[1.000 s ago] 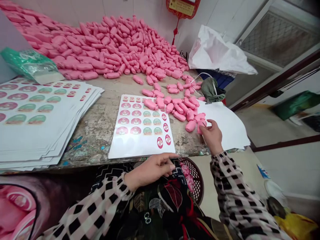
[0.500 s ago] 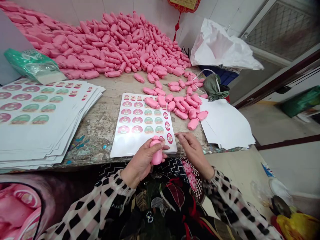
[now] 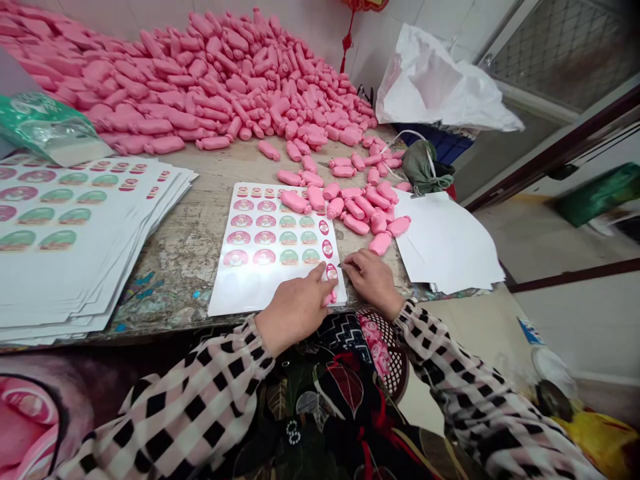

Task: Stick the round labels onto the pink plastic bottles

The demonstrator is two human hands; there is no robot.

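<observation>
My left hand (image 3: 299, 303) lies over the lower right of a sticker sheet (image 3: 250, 287), an index finger reaching to an oval red label (image 3: 331, 271) at its right edge. Under those fingers shows a bit of a pink bottle-shaped piece (image 3: 329, 298), mostly hidden by the hand. My right hand (image 3: 373, 279) rests at the sheet's right edge, fingers pinched around a small dark pointed tool (image 3: 341, 265) whose tip meets the label's edge. The tool's kind is too small to tell. Rows of pink and green labels cover the sheet's upper part.
A large heap of pink pieces (image 3: 215, 80) fills the table's back. Several loose ones (image 3: 367, 207) lie on and beside the sheet. Stacked label sheets (image 3: 65, 287) are at left, white papers (image 3: 445, 243) at right. A basket (image 3: 395, 360) stands below the table edge.
My left hand has turned over and moved onto the sheet with the pink piece, which is now mostly hidden. My right hand has come slightly left and up to the oval label. The view has shifted.
</observation>
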